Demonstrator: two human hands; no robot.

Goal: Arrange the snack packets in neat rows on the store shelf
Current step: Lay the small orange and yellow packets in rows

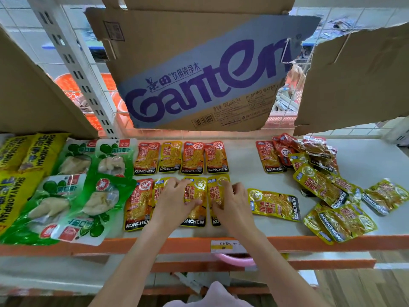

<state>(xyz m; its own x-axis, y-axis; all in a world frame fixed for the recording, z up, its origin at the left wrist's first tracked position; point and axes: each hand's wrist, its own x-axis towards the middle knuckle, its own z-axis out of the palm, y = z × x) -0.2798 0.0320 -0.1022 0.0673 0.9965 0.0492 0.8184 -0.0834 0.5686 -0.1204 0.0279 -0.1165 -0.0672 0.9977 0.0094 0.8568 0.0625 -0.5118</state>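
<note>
On shelf [243, 165]: back row [180, 157], four packets; front row [174, 201], four packets; left hand [171, 199] pinching third packet [195, 201], fingers curled; right hand [231, 203] pinching fourth packet [218, 196], fingers curled; loose pile [321, 182] at right; green packs [73, 191] at left.

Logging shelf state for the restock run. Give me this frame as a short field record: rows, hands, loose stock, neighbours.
back row: four Konchew packets upright, side by side
front row: four packets, partly under the hands
left hand: fingers curled on the third front packet
right hand: fingers curled on the fourth front packet
loose stock: one yellow packet lying sideways; unsorted pile at right
neighbours: green packets, yellow bags at left
shelf: white surface, orange front edge
</note>
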